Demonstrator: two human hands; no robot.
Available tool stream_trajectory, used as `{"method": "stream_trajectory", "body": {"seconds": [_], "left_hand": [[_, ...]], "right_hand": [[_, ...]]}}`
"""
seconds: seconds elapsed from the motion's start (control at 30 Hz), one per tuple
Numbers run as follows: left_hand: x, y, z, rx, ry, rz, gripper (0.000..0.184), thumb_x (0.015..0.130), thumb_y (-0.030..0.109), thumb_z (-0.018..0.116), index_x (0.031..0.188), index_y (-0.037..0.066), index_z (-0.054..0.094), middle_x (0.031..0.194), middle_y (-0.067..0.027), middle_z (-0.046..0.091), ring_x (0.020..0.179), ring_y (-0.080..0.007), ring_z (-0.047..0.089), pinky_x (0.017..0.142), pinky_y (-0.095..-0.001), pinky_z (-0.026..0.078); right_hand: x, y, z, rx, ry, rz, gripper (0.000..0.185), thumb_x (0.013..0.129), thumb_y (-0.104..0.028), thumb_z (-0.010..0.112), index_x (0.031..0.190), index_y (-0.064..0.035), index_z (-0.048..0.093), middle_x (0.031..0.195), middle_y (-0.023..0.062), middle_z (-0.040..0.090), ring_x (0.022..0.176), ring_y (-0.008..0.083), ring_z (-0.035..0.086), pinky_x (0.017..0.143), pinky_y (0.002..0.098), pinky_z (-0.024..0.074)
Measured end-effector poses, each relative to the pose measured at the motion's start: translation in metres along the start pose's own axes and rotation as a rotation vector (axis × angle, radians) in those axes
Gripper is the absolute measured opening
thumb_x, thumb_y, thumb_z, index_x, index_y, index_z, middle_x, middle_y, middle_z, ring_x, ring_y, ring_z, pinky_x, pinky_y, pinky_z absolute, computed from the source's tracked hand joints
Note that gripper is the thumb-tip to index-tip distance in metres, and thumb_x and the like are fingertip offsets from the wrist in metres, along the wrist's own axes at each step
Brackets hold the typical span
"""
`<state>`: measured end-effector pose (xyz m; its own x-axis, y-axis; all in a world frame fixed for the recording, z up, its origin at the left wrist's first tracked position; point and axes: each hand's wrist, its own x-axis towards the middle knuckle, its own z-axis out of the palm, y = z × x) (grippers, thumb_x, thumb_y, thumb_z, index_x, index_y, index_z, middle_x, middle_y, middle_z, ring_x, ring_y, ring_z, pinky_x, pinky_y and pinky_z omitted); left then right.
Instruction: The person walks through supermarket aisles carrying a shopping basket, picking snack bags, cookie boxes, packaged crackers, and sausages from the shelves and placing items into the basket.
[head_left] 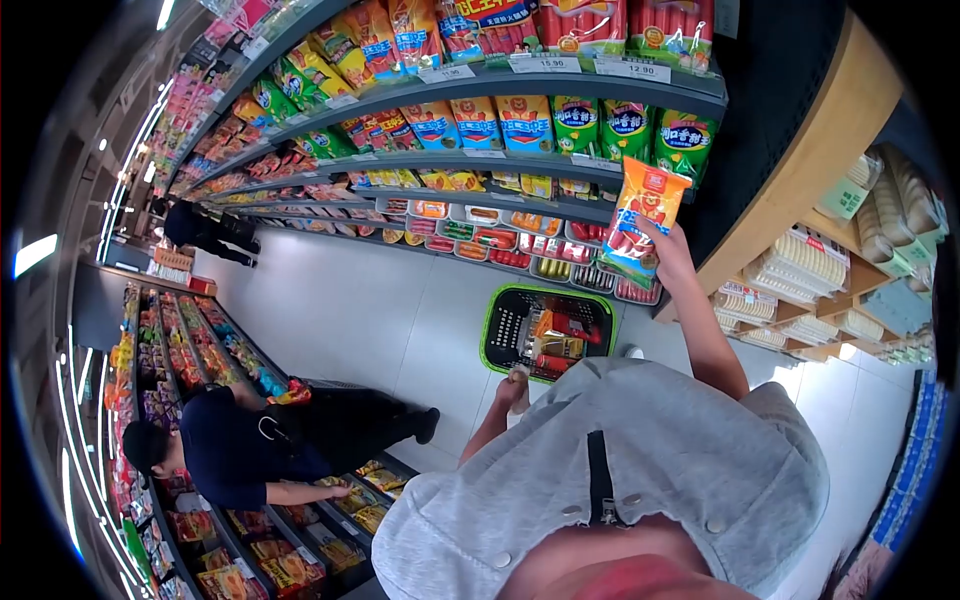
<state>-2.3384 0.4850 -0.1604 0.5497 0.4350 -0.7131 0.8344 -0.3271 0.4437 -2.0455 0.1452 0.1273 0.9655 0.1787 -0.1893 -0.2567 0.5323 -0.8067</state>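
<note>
My right hand (672, 252) is closed on the edge of an orange and blue snack packet (636, 222), raised in front of the lower shelves. A black shopping basket with a green rim (486, 335) stands on the floor before me. Inside it lie several packaged goods (560, 335), some red and some yellowish. Just at the basket's near edge, my left hand (514, 388) is curled, seemingly round its handle; the grip is small and partly hidden.
Long dark shelves (430, 83) of bagged snacks with price tags curve across the front. To the right stands a wooden rack (770, 200) with packed goods. On the left a person in dark clothes (240, 445) reaches into another display. Another person (205, 228) stands farther down the tiled aisle (330, 300).
</note>
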Motion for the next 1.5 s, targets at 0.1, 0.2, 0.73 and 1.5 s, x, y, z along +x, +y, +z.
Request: {"method": "stream_trajectory", "body": {"seconds": [0.1,0.2,0.73,1.5], "left_hand": [[0.057,-0.010,0.043,-0.028,-0.011,0.060,0.057,0.069,0.043,0.068,0.100,-0.005,0.065,0.096,-0.0217,0.066,0.093,-0.0304,0.065,0.076,-0.0379,0.051],[0.009,0.044,0.061,0.092,0.043,0.138,0.062,0.069,0.049,0.069,0.109,0.002,0.063,0.103,-0.0192,0.065,0.099,-0.0319,0.063,0.081,-0.0391,0.050],[-0.013,0.075,0.109,0.111,0.040,0.274,0.057,0.065,0.037,0.073,0.113,0.010,0.060,0.106,-0.0150,0.065,0.098,-0.0309,0.062,0.083,-0.0388,0.049],[0.016,0.023,0.045,0.030,-0.025,0.252,0.050,0.066,0.037,0.070,0.105,0.005,0.063,0.099,-0.0185,0.066,0.094,-0.0321,0.063,0.081,-0.0398,0.050]], "right_hand": [[0.001,0.012,-0.025,-0.011,0.027,0.004,0.030,0.082,-0.007,0.066,0.108,0.0020,0.055,0.099,0.0097,0.065,0.082,0.0162,0.065,0.072,0.0289,0.0522],[-0.011,0.014,-0.043,-0.090,-0.011,-0.001,0.028,0.080,-0.006,0.066,0.105,0.0016,0.056,0.095,0.0085,0.066,0.076,0.0144,0.064,0.065,0.0265,0.0519],[0.011,0.006,-0.080,-0.430,-0.149,0.031,0.039,0.075,-0.007,0.073,0.108,0.0027,0.055,0.100,0.0086,0.064,0.087,0.0129,0.061,0.078,0.0280,0.0489],[-0.022,0.062,0.007,-0.469,-0.069,0.024,0.031,0.081,-0.006,0.068,0.108,0.0032,0.056,0.099,0.0080,0.065,0.084,0.0127,0.063,0.073,0.0263,0.0504]]}}
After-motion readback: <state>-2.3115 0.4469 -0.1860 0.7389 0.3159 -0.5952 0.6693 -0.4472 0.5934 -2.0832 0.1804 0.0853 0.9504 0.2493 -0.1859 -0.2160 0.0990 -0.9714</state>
